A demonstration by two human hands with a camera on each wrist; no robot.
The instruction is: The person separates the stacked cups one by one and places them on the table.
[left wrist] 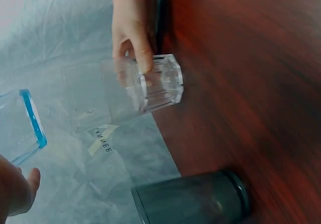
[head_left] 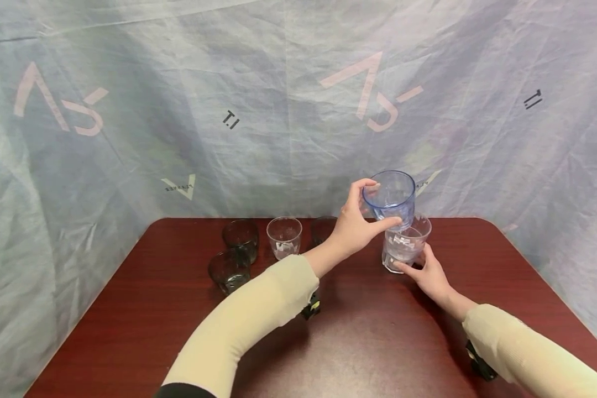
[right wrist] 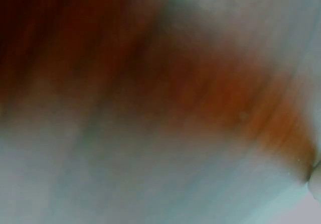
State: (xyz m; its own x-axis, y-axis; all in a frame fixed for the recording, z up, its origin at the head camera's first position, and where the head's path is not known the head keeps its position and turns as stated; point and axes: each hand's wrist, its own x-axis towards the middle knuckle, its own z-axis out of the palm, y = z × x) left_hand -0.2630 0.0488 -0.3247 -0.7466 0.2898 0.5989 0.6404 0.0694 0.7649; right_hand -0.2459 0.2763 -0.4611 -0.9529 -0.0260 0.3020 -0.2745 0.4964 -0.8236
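The left hand (head_left: 354, 226) grips a blue-tinted cup (head_left: 390, 197) just above a clear square-based glass (head_left: 403, 247), which the right hand (head_left: 430, 275) pinches at its base on the table (head_left: 378, 342). Judgement: keep the cup upright & centred over the glass, base steadied w/ the right hand. The left wrist view shows the glass's facets & a dark cup (left wrist: 193, 200) near it; right wrist view is blur.

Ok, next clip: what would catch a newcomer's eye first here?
The left hand grips a blue cup just above a clear glass, which the right hand steadies at the table's far right. Dark glasses and another clear one stand to the left.
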